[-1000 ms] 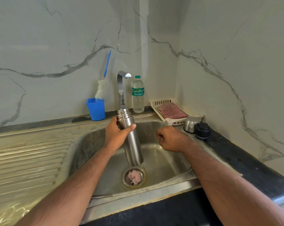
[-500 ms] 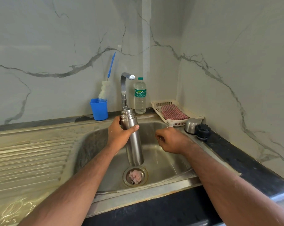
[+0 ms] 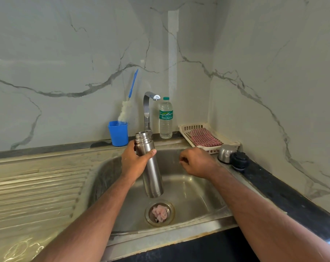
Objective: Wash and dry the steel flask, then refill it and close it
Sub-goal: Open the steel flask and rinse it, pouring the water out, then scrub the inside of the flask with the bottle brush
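The main risk you faced was the steel flask [image 3: 150,163] slipping out of a one-handed hold: your left hand [image 3: 135,161] gripped it near the top only, thumb across the front just under the threaded neck and fingers curled round the back, so the long smooth body hung free below, and any water or soap on the steel would have let it slide down into the sink [image 3: 202,188] and knock on the basin. A second hazard was the open mouth (the cap was off), which sat close in front of the tap [image 3: 148,110] stem rather than clearly beneath the spout, so a stream turned on there might have missed the mouth or splashed off the rim. The steel cup lid [image 3: 225,153] and the black stopper [image 3: 240,161] stood near the edge of the dark surface [image 3: 285,197] by the sink's right rim, and a careless sweep of your right forearm could have pushed them into the basin. As for position, the flask stood nearly upright over the basin, tilted slightly, its base hovering above the drain [image 3: 159,213] and not touching the sink floor. Your right hand [image 3: 197,162] was just right of the flask, apart from it, with its fingers curled in loosely; whether it pinched something small I could not tell, since the fingertips faced away.
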Demonstrator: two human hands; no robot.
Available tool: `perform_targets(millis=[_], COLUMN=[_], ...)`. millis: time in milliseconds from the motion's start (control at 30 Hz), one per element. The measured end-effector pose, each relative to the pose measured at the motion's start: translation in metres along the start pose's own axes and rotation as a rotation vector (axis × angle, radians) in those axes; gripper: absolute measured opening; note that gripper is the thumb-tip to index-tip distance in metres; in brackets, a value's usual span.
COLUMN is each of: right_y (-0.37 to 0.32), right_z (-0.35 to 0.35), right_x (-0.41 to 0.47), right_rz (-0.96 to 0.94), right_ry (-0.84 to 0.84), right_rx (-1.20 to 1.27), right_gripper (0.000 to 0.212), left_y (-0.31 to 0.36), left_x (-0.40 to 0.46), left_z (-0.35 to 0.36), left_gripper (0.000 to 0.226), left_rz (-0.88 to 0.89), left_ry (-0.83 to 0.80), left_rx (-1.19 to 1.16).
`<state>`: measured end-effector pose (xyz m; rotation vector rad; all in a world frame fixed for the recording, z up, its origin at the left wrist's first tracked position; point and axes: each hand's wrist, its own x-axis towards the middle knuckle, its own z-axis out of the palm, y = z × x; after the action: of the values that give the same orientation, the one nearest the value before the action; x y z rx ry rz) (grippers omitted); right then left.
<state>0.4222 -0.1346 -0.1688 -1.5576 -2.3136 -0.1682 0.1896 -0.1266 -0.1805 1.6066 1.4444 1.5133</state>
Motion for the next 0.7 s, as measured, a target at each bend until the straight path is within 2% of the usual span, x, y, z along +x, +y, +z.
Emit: perform_targets(millis=[133, 433, 567, 700], right_y=[-0.014, -0.074, -0.093, -0.105], right_z=[0.001, 0.001, -0.021, -0.054], right_x=[0.026, 0.102, 0.146, 0.197], right_rz=[-0.005, -0.115, -0.144, -0.194], right_ry=[0.018, 0.045, 0.067, 0.135], right_rx=[0.03, 0.106, 0.083, -0.027], right_gripper=[0.013, 0.007, 0.009, 0.025], left_y=[-0.006, -0.005, -0.009, -0.007], left_x=[0.008, 0.029, 0.038, 0.061], left_z=[-0.017, -0.073, -0.088, -0.097], left_gripper=[0.052, 0.05, 0.052, 0.054], left_rz=[-0.012, 0.095, 0.101, 0.1], left_ry=[0.075, 0.252, 0.218, 0.179], left_rx=[-0.022, 0.098, 0.148, 0.142])
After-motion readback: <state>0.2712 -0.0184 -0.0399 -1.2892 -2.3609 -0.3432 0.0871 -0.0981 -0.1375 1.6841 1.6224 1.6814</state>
